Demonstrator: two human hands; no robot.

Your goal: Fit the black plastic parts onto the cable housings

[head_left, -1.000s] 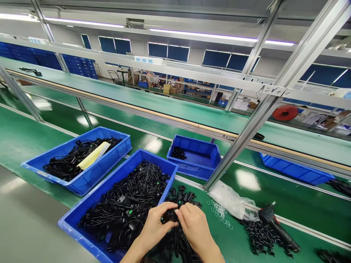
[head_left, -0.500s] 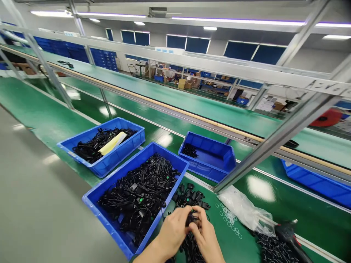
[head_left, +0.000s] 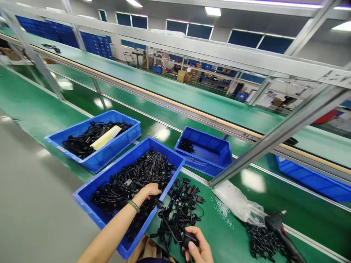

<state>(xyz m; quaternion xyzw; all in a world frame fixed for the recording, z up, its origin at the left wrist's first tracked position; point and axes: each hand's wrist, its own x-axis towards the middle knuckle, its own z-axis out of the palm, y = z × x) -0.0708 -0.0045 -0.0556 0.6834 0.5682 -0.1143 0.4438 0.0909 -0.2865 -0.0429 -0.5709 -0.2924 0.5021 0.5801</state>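
Note:
My left hand (head_left: 152, 190) reaches down into the middle blue bin (head_left: 94, 215), among tangled black cables (head_left: 153, 160). Its fingers point toward the bin's right wall and are mostly hidden, so their grip does not show. Low in the view, my right hand (head_left: 199, 246) is closed on a black power adapter (head_left: 189, 239), thumb and fingers around it. A black cord curves from the adapter up toward the bin's rim. Just beyond the right hand, a heap of black plugs and cables (head_left: 183, 199) lies on the green table.
Clear rings (head_left: 222, 212), a plastic bag (head_left: 233, 199), small black parts (head_left: 261, 241) and a black hand tool (head_left: 279, 228) lie to the right. Two more blue bins (head_left: 93, 162) (head_left: 205, 166) stand behind. A slanted metal post (head_left: 263, 146) rises in front of the conveyor (head_left: 170, 84).
My hands were together over the heap around a black item. The left has moved into the middle bin; the right has moved slightly down, holding the adapter. The view has tilted downward.

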